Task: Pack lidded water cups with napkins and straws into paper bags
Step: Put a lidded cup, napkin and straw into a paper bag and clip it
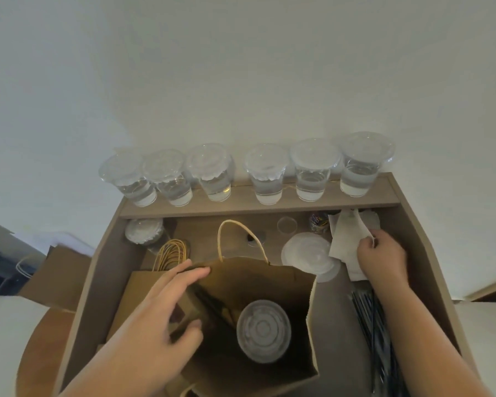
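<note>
One lidded cup point(263, 330) stands inside the open paper bag point(269, 279) on the bench point(335, 310), so the napkin step is in hand. The left hand point(166, 305) grips the bag's left wall, spreading its mouth; the right hand point(381, 253) pinches a napkin point(347, 233) at the far right. Next, I judge: drop it in beside the cup, then add a straw point(367, 310).

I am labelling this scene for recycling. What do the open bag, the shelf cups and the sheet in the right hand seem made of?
Paper bag: brown kraft paper, matte and creased.
Lidded cups: probably clear, glossy plastic, since the walls are fully see-through.
Napkin, pinched by the right hand: it seems to be soft white tissue paper, folded and limp.
</note>
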`<move>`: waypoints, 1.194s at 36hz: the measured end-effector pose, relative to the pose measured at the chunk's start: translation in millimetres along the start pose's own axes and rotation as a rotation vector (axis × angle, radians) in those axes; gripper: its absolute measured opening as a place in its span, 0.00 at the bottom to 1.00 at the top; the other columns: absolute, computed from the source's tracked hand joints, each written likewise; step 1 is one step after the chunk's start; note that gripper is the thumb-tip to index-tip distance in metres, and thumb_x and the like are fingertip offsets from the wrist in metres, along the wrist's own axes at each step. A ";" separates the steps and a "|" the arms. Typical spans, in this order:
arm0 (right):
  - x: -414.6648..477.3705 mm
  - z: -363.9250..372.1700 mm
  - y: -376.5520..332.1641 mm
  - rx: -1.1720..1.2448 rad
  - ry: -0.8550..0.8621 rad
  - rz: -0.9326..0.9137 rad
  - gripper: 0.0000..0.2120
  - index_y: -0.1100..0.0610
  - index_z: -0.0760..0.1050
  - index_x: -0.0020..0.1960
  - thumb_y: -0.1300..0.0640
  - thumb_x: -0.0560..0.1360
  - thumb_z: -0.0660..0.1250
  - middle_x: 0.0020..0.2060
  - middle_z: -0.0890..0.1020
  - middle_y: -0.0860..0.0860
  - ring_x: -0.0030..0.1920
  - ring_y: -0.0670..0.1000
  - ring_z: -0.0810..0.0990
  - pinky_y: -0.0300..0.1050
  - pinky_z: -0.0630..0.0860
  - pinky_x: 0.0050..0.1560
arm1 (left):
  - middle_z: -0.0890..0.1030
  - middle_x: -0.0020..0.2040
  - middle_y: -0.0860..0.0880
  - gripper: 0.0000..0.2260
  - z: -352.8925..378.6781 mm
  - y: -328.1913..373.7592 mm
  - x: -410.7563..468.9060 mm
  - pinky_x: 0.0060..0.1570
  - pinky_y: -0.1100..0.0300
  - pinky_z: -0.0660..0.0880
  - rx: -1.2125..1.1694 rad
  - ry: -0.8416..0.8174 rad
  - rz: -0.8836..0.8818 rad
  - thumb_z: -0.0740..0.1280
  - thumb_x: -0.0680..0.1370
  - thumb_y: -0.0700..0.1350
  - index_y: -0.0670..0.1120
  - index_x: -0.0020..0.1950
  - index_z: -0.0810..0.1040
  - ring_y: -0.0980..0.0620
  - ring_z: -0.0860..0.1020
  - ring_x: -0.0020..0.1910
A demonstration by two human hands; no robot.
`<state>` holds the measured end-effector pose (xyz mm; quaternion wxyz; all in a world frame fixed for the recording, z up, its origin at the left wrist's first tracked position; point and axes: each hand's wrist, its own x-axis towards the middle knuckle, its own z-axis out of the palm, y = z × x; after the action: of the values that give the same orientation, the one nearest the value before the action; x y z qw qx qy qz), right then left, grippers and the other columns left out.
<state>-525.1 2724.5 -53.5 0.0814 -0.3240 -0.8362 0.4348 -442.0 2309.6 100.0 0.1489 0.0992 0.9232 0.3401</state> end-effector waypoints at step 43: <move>-244.2 -46.5 -167.0 0.073 -0.342 -0.533 0.18 0.31 0.76 0.66 0.30 0.80 0.59 0.53 0.86 0.35 0.56 0.37 0.84 0.39 0.81 0.56 | 0.79 0.69 0.56 0.33 -22.3 -47.8 -3.3 0.54 0.66 0.77 -0.341 0.073 0.275 0.72 0.77 0.60 0.76 0.77 0.60 0.63 0.84 0.56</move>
<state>-394.7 2537.5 140.6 0.0625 -0.0126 -0.8771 0.4760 -450.5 2259.5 85.4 0.0821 0.1851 0.8350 0.5116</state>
